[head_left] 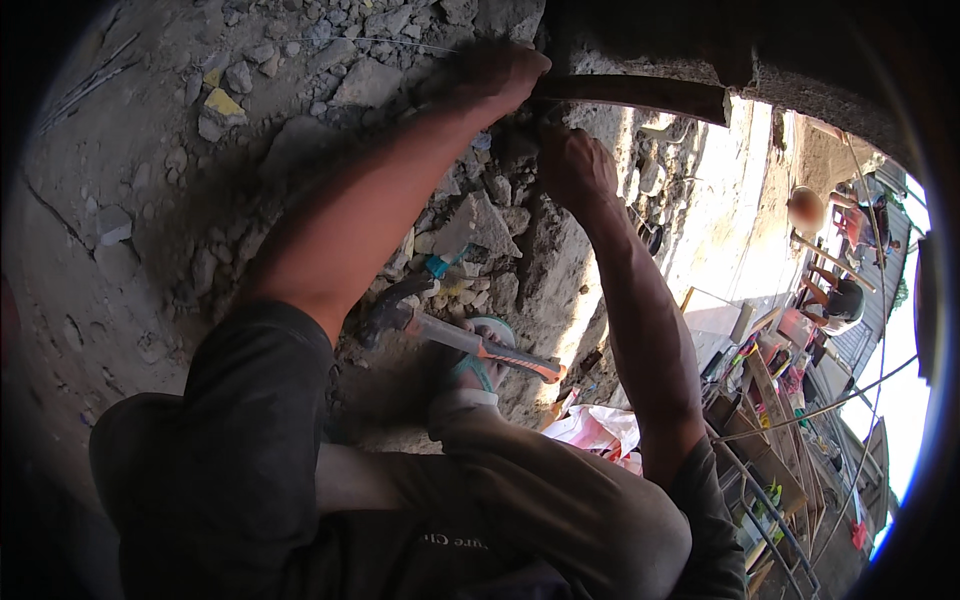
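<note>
My left hand (510,75) is reaching to the rubble at the top of the head view, its fingers closed beside the left end of a dark flat bar (640,94). Whatever it grips is hidden. A thin wire (400,42) runs toward this hand from the left. Below and to the right, my right hand (578,165) is closed in a fist under the bar; its contents, if any, cannot be made out. A claw hammer (455,335) with a grey and orange handle lies nearer to me, across my sandalled foot (488,368).
Broken concrete chunks (480,225) and loose stones surround my hands. A concrete mass (820,95) overhangs at the upper right. A white and pink sack (597,428) sits by my knee. Farther right are boards (780,420), metal tubing (765,510) and another person (843,303).
</note>
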